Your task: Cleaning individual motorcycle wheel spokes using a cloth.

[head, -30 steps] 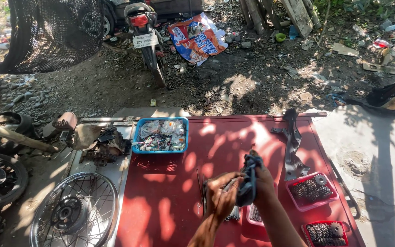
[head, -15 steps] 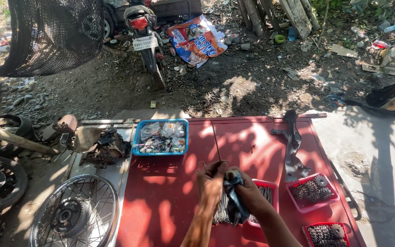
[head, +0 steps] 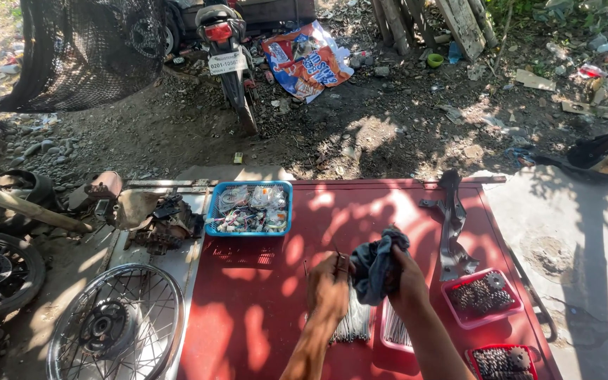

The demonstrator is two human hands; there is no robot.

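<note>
My left hand (head: 328, 287) grips a thin metal spoke (head: 340, 255) upright over a red metal panel (head: 262, 309). My right hand (head: 406, 278) is closed on a dark blue-grey rag (head: 378, 264), pressed against the spoke beside the left hand. Below the hands lies a bundle of silver spokes (head: 352, 325), and more spokes fill a pink tray (head: 394, 332) under my right forearm.
A blue basket (head: 249, 209) of small parts sits at the panel's far left. Two pink trays (head: 483, 295) of dark nipples stand right, by a grey metal bracket (head: 452, 225). A spoked wheel (head: 114, 327), engine parts and a tyre lie left. A motorcycle (head: 226, 56) stands beyond.
Both hands dropped from a raised position toward the panel, then shifted slightly up and right. The rag, first held high in the right hand, now wraps the spoke the left hand holds.
</note>
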